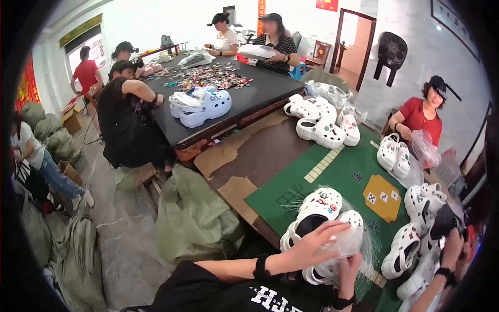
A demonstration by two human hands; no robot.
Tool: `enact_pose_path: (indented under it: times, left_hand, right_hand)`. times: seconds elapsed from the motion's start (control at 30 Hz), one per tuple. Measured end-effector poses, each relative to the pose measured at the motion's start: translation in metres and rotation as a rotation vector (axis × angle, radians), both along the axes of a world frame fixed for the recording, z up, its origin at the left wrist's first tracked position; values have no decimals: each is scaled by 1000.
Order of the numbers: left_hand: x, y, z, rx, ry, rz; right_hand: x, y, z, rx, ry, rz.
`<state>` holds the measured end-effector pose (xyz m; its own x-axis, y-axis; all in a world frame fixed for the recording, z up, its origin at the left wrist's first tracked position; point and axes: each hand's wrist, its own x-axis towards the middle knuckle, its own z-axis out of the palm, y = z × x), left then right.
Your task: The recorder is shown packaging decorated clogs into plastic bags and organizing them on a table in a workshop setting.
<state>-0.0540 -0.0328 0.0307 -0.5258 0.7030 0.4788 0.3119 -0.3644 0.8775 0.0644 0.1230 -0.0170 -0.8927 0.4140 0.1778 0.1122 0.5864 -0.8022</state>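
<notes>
Here we are at the near edge of the green tabletop (332,179), and both my hands are at a pair of white clogs with clear plastic (340,245) about them. My left hand (314,244) comes in from the left, fingers out long and nearly straight, laid over the plastic rather than curled into a fist. My right hand (351,266) is low on the near side, up against the same plastic; its fingers are partly hidden, so how tightly they close, I cannot tell.

The left clog (323,203) shows coloured charms on its toe and a dark opening; just to its right, the right clog (355,218) sits partly behind my left fingertips.

Over to the right, a cluster of white clogs (405,247), with a co-worker's hand (454,248) in among them! Farther up that side, a person in red (423,122) handles plastic behind a pair of decorated white clogs (395,155). At the far end of the green top, more white clogs (322,130) are bunched together.

Far left, the black table (249,99) bears a spread of colourful small pieces (218,77) and, at its near end, pale blue clogs (200,107). A green sack (192,218) slumps on the near left.
</notes>
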Motion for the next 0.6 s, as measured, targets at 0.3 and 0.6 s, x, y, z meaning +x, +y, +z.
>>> enact_pose_path:
  times: [0.3,0.6]
  left_hand:
    - [12,1,-50,-279,652,207]
    - [12,4,-43,-216,541,113]
  right_hand:
    - [2,3,6,-693,483,-192]
    - [49,29,47,-378,287,-112]
